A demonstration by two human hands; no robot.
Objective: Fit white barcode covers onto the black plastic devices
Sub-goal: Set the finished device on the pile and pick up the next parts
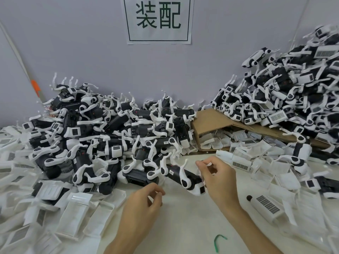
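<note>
Far left, near edge: loose white barcode covers (73, 213), heaped flat and overlapping on the white table (183, 222), some with barcode labels showing

Left to centre, against the far wall: pile of black plastic devices (110, 136), white arms sticking out at all angles

Centre, on the wall above: paper sign (158, 19), two large dark characters in a ruled frame

Centre, near: left hand (145, 204) over the table, fingers curled, thumb close to the forefinger tip; cannot tell whether anything sits between them

Just right of it: one black device (176, 174) lying at the near foot of the pile, its white end toward the right hand

Right hand (218, 178): held beside that device, thumb and forefinger pinching a small white piece (209, 164), other fingers curled under

Near edge, between the forearms: green bent strip (219, 241) on the table

Right of centre, far: cardboard box (211, 121) tipped on its side, white covers spilling from its mouth

Right, near: labelled white casing (266, 208), barcode side up, black knob at one end, lying apart from the hand

Far right: taller heap of devices (293, 92) banked against the wall, more covers at its foot
</note>
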